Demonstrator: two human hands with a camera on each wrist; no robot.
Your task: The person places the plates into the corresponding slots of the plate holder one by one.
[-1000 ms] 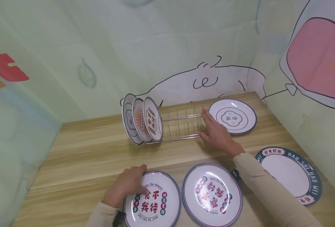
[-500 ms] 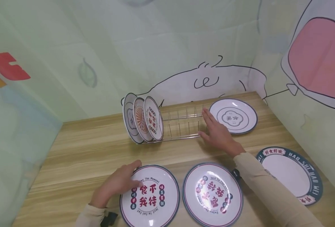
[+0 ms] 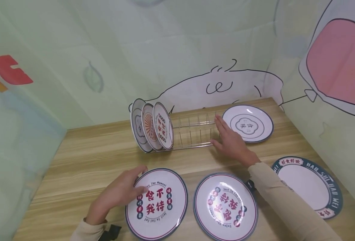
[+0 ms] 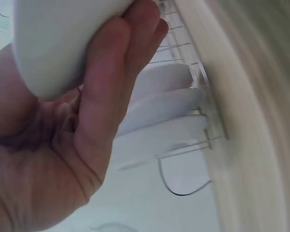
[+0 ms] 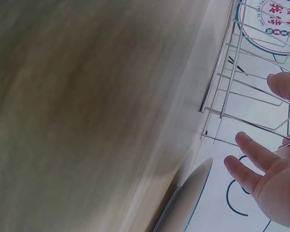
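My left hand (image 3: 120, 192) grips the left rim of a white plate (image 3: 156, 202) with red characters and a dark edge; fingers go under, thumb on the face. The plate is raised and tilted in the head view, and its pale side (image 4: 63, 43) shows in the left wrist view. At the right end of a wire dish rack (image 3: 192, 145), my right hand (image 3: 233, 144) holds the end wire between thumb and fingers; other fingers (image 5: 256, 152) stretch out past it. Three plates stand upright at the rack's left end, the front one (image 3: 163, 125) with red characters.
A matching plate (image 3: 225, 206) lies on the wooden table (image 3: 84, 160) at front middle. Farther right lies a plate with a wide teal rim (image 3: 332, 187). Behind the right hand is a blue-edged plate (image 3: 249, 122). A printed wall cloth (image 3: 177, 50) borders the table's back and sides.
My left hand has moved left with the plate, which has come up from the table and tilted. My right hand has stayed at the rack's end.
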